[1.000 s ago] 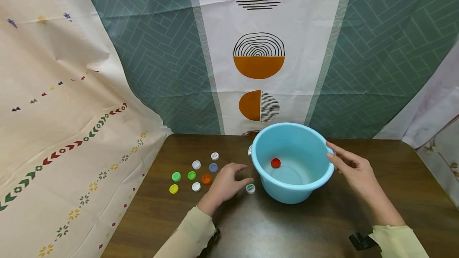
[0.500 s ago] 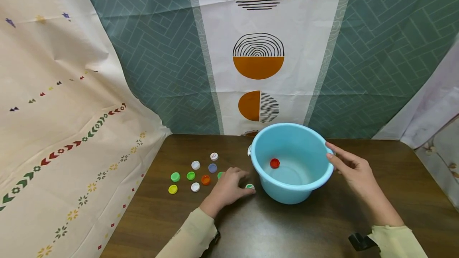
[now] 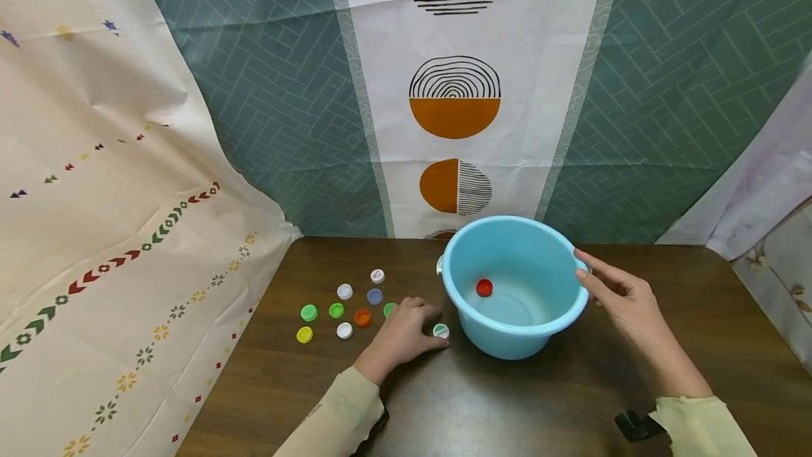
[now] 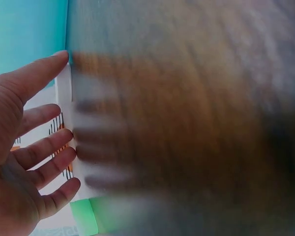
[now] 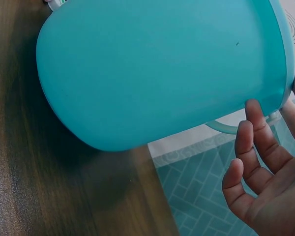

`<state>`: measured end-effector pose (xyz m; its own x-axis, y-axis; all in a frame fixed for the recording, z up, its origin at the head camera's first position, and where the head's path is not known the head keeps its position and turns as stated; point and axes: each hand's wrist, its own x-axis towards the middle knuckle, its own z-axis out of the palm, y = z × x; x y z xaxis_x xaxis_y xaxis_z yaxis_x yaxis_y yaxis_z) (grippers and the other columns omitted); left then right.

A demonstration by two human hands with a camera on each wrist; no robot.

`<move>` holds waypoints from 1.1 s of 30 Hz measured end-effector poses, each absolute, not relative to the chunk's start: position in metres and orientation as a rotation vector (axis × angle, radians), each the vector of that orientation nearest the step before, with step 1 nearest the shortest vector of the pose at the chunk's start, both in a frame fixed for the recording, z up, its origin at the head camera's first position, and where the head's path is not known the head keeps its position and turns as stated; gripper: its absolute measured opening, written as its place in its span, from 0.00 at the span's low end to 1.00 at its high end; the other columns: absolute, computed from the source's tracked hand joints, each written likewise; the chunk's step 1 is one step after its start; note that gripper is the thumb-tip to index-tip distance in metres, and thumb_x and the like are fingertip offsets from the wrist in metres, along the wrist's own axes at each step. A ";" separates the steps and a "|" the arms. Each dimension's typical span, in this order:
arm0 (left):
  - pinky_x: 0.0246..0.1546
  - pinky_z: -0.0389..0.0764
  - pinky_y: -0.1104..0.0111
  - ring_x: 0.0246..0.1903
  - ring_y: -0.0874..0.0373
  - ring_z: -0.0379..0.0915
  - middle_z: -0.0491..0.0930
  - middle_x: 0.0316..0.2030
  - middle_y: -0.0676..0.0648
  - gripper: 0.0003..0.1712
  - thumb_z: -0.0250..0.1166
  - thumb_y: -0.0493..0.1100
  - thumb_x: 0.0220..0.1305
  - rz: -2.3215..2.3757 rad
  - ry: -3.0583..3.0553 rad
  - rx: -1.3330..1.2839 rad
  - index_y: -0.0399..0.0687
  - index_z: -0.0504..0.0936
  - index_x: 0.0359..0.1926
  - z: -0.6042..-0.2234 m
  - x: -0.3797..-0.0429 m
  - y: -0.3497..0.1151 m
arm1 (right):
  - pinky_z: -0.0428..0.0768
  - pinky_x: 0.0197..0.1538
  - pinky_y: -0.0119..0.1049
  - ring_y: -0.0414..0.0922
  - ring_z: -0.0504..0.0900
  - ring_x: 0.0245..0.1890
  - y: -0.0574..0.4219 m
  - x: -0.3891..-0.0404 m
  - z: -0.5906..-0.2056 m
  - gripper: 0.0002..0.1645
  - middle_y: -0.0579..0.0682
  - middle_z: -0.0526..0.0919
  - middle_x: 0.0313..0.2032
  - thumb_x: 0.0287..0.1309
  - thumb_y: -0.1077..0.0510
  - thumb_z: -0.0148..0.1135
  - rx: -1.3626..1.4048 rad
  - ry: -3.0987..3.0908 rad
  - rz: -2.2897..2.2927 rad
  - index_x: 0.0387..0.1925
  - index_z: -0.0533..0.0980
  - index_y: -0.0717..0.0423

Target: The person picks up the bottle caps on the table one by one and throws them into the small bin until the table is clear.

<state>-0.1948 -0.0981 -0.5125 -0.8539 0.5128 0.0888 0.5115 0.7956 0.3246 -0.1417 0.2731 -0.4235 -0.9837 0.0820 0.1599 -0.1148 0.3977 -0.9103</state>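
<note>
A white bottle cap with a green mark lies on the table, left of the light blue bucket. My left hand is over the table with its thumb and index finger on either side of this cap, loosely spread and apart from each other. In the left wrist view the cap shows edge-on between thumb and index finger; I see no firm pinch. My right hand holds the bucket's right rim between thumb and fingers. Inside the bucket sits a red cap.
Left of my left hand several loose caps lie spread, among them an orange cap, a yellow cap and a blue cap. A green cap is partly hidden by the left hand. Patterned cloth hangs behind the wooden table.
My left hand has shifted slightly right and down to the green-marked cap, uncovering part of a green cap behind it. The right hand has kept its hold on the bucket.
</note>
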 end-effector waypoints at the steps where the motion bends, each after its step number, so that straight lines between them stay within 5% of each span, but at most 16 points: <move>1: 0.50 0.73 0.56 0.51 0.53 0.69 0.79 0.49 0.50 0.31 0.73 0.63 0.52 0.525 2.977 0.856 0.53 0.84 0.53 -0.513 -0.195 -0.098 | 0.82 0.37 0.31 0.37 0.82 0.37 0.273 -0.142 -0.423 0.30 0.44 0.83 0.48 0.66 0.46 0.60 0.033 -2.471 1.632 0.67 0.71 0.46; 33: 0.46 0.77 0.59 0.45 0.54 0.73 0.80 0.43 0.50 0.23 0.74 0.59 0.51 0.527 3.020 0.841 0.49 0.87 0.42 -0.506 -0.198 -0.105 | 0.82 0.37 0.32 0.37 0.82 0.37 0.272 -0.142 -0.424 0.30 0.44 0.82 0.50 0.66 0.45 0.60 0.013 -2.458 1.647 0.67 0.71 0.46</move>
<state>-0.1984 -0.1051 -0.5057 -0.8593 0.4965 0.1229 0.5088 0.8050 0.3049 -0.1421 0.2723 -0.4241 -0.9833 0.0939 0.1556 -0.1082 0.3855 -0.9163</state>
